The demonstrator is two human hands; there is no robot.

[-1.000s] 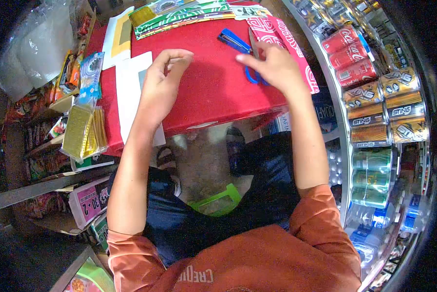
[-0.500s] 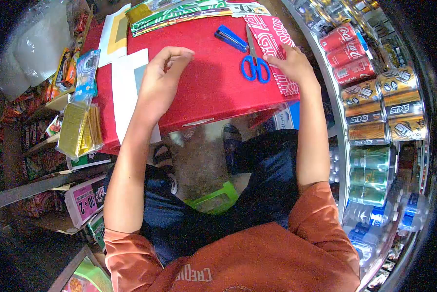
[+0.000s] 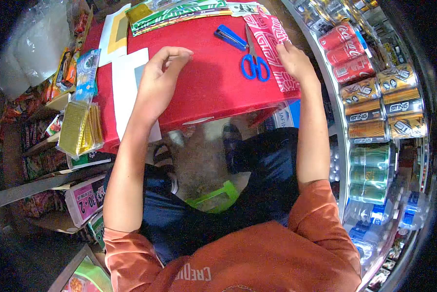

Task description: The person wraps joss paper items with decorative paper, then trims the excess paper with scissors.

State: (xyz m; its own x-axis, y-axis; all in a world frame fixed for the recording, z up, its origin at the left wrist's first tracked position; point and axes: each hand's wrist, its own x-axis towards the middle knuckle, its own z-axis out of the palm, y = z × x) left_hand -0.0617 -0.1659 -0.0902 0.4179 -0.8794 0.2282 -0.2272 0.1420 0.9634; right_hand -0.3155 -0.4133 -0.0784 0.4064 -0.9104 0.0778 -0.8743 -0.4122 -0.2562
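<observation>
My left hand [image 3: 166, 72] is over the left half of the red-covered table [image 3: 208, 82], its fingers curled in towards the thumb with nothing visible in them. A white sheet [image 3: 127, 92] lies beside that wrist. My right hand [image 3: 297, 62] is at the right edge of a red-and-white patterned paper strip [image 3: 272, 46], thumb and fingers drawn together. Whether they pinch the strip is hidden. Left of this hand lie scissors [image 3: 255, 67] with blue handles, blades pointing away from me, and a blue stapler [image 3: 230, 37].
Green patterned packets [image 3: 179, 19] lie along the table's far side. Drink cans [image 3: 362, 104] and water bottles [image 3: 369, 219] line the right shelf. Gold packets in plastic [image 3: 79, 129] hang at the table's left edge, near shelves of snacks.
My right hand has shifted slightly right, and its thumb, stretched towards the scissors before, is now drawn in to the fingers. The left hand has hardly moved.
</observation>
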